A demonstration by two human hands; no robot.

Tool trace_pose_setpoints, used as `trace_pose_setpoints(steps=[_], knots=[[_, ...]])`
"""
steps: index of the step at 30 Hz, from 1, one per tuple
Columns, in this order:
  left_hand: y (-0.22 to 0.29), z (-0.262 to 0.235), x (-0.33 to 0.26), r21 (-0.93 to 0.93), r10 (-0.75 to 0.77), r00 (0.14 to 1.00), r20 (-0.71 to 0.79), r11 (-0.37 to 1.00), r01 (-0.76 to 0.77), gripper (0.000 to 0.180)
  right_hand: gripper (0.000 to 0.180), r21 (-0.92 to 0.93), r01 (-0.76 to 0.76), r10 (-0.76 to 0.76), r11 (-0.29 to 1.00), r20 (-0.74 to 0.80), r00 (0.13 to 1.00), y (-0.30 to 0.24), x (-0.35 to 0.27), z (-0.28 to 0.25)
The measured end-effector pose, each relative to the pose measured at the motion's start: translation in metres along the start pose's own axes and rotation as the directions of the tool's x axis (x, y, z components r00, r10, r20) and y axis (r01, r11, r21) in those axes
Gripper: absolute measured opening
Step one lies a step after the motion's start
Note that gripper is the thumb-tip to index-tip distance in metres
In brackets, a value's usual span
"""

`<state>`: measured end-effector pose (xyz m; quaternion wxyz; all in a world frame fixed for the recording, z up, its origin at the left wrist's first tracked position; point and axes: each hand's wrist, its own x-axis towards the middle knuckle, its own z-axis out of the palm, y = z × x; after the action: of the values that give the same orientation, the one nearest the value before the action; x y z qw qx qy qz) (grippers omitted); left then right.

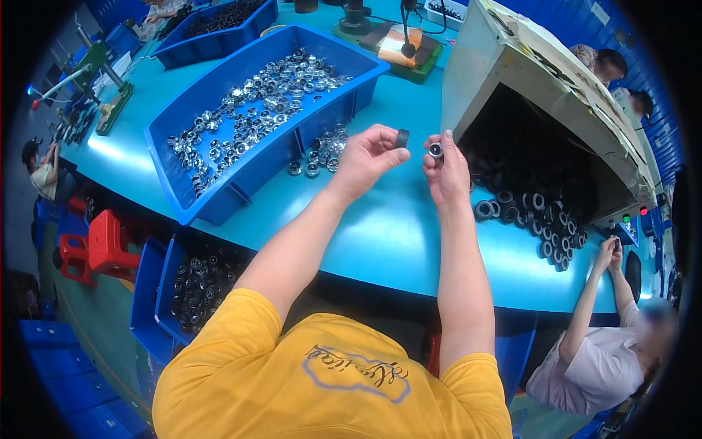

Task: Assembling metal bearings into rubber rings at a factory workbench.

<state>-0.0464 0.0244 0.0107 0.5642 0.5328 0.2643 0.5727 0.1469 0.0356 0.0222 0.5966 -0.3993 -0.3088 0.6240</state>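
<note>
Between thumb and fingers, my left hand (pixel 365 159) pinches a black ring (pixel 402 138) above the turquoise table (pixel 344 241). A little to its right, my right hand (pixel 449 175) grips a small round silver metal part (pixel 436 150) with a dark centre. The two pieces are apart. Left of my left hand lies a small pile of silver metal parts (pixel 327 150), beside a big blue bin (pixel 219 192) holding many more. To the right of my right hand, black rings (pixel 557 227) spill out of a tipped whitish box (pixel 475 62).
Behind stand another blue bin (pixel 252 31) of dark parts and a green tray (pixel 424 69). A hand press (pixel 110 91) is at far left. Below the table edge is a blue crate (pixel 164 293) of dark parts, near red stools (pixel 110 245). A co-worker (pixel 585 366) sits at right.
</note>
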Motion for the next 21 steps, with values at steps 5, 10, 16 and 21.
trace_pose_setpoints(steps=[5, 10, 16, 21], knots=[[0.011, 0.023, -0.008, 0.71, 0.394, 0.919, -0.027, 0.654, -0.26, 0.054, 0.035, 0.047, -0.067, 0.063, 0.997, 0.08, 0.995, 0.008, 0.003, -0.002], [0.006, 0.019, -0.005, 0.758, 0.43, 0.903, -0.024, 0.597, -0.263, 0.048, 0.033, 0.048, -0.104, 0.096, 0.993, 0.146, 0.985, 0.015, 0.003, -0.001], [0.004, 0.018, -0.005, 0.77, 0.386, 0.92, -0.069, 0.607, -0.197, 0.045, 0.032, 0.039, -0.122, 0.115, 0.992, 0.152, 0.982, 0.019, 0.002, 0.002], [0.006, 0.019, -0.005, 0.769, 0.367, 0.927, -0.074, 0.613, -0.181, 0.044, 0.033, 0.062, -0.116, 0.106, 0.991, 0.14, 0.984, 0.019, 0.002, 0.003]])
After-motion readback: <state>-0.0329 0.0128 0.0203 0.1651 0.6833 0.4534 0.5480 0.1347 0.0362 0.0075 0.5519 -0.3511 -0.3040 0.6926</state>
